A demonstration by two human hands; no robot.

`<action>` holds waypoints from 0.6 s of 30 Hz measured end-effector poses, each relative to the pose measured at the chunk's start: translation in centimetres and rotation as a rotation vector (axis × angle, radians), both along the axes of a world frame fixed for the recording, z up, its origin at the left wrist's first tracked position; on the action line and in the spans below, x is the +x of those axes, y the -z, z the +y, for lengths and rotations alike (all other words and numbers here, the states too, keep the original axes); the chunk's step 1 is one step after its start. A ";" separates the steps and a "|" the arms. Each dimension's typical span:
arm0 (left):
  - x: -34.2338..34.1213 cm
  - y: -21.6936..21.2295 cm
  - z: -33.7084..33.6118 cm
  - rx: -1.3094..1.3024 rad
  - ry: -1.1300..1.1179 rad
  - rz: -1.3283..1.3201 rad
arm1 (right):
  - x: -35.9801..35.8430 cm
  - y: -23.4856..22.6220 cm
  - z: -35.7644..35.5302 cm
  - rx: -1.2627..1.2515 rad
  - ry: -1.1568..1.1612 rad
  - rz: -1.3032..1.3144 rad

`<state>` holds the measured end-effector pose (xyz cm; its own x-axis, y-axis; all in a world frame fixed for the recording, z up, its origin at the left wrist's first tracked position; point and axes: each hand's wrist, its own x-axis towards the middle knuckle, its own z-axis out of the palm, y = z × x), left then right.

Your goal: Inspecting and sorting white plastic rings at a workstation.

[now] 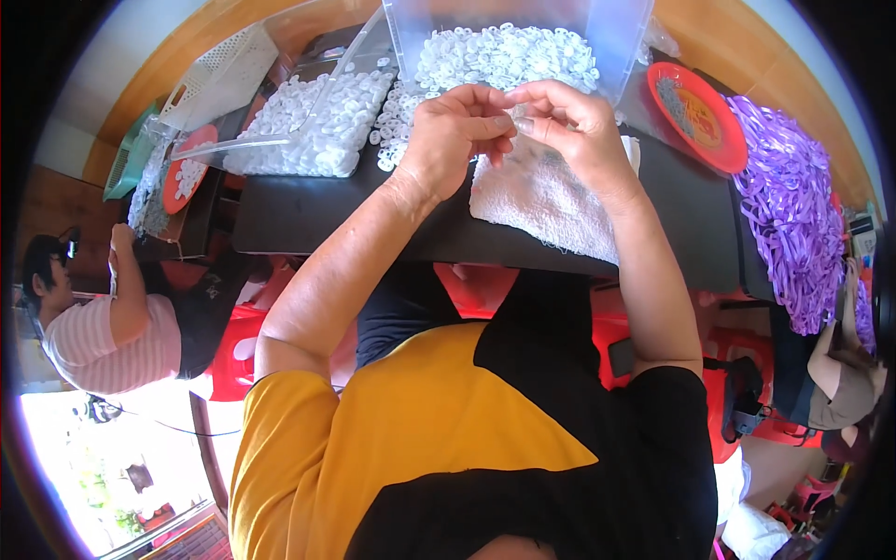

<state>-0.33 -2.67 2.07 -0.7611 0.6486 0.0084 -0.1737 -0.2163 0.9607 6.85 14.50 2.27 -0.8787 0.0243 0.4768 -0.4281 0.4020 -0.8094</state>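
My left hand (pixel 455 131) and my right hand (pixel 571 126) meet fingertip to fingertip above a white towel (pixel 541 201) on a black table (pixel 308 215). Between the pinched fingers sits a small white ring piece (pixel 513 117), mostly hidden. Just beyond the hands a clear plastic bin (pixel 616 37) holds a heap of white plastic rings (pixel 504 56). A second heap of white rings (pixel 317 121) fills a clear tray to the left.
A red plate (pixel 714 140) with small grey metal parts sits at the right. A pile of purple ribbons (pixel 793 215) lies beyond it. A white basket (pixel 219 75) stands at the far left. One person sits at the left (pixel 103 327), another at the right (pixel 840 373). Red stools stand under the table.
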 end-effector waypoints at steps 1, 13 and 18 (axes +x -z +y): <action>-0.1 0.0 0.1 0.011 0.007 0.008 | -0.2 0.2 0.0 -0.040 -0.022 -0.006; -2.0 -1.1 -0.6 -0.052 0.074 0.022 | -0.5 0.9 -0.2 -0.186 -0.058 -0.087; -3.3 1.3 -2.5 -0.612 -0.011 1.039 | -0.7 0.9 -0.2 -0.278 -0.007 -0.126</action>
<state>-3.62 -5.19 0.73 -0.5788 0.7528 0.3135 0.7424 0.3274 0.5846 6.16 14.30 1.37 -0.9310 0.1322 0.3403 -0.3196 0.1552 -0.9347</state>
